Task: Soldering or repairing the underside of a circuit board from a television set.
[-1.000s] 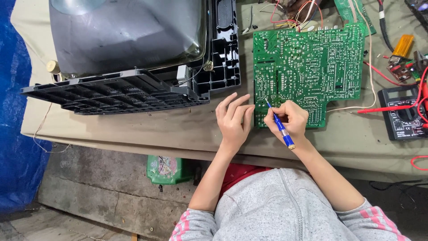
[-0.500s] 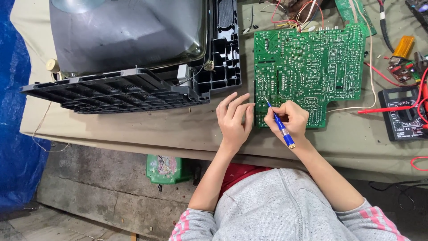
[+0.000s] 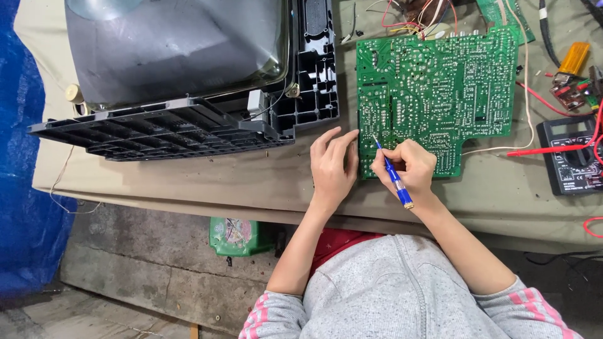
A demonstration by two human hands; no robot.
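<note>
A green circuit board (image 3: pixel 440 94) lies solder side up on the cloth-covered table (image 3: pixel 188 182). My right hand (image 3: pixel 405 166) grips a blue-handled screwdriver (image 3: pixel 392 176) like a pen, its thin tip touching the board's lower left area. My left hand (image 3: pixel 333 166) rests flat on the table with fingers apart, its fingertips against the board's left edge.
An old tube television (image 3: pixel 182 69) in a black plastic frame lies face down at the left. A black multimeter (image 3: pixel 575 157) with red leads sits at the right edge. Coloured wires (image 3: pixel 414 16) and small parts lie behind the board. A green container (image 3: pixel 235 235) stands under the table.
</note>
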